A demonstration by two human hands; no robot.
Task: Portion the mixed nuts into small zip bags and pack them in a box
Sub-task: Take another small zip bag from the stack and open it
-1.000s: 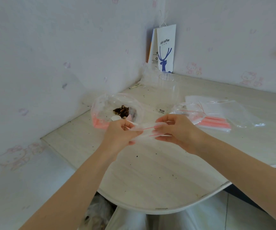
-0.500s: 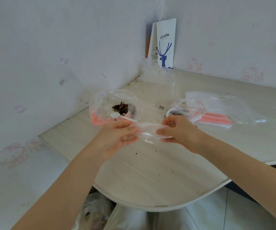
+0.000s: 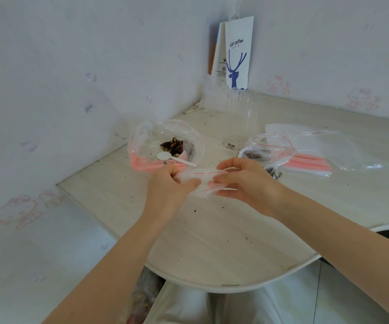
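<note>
Holding item: one small zip bag, above the table, its red-lined mouth pinched by my left hand and right hand. Clear, limp, apparently empty. One filled bag lies just beside; mixed nuts sit in the big bag; clear box, I judge, holds nothing yet.

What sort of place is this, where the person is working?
Most likely a home, maybe a child's room: pale wallpaper printed with pink cartoon cats, a curved light wood-grain table fitted into the corner, and a white paper coffee bag with a blue deer standing against the wall.
</note>
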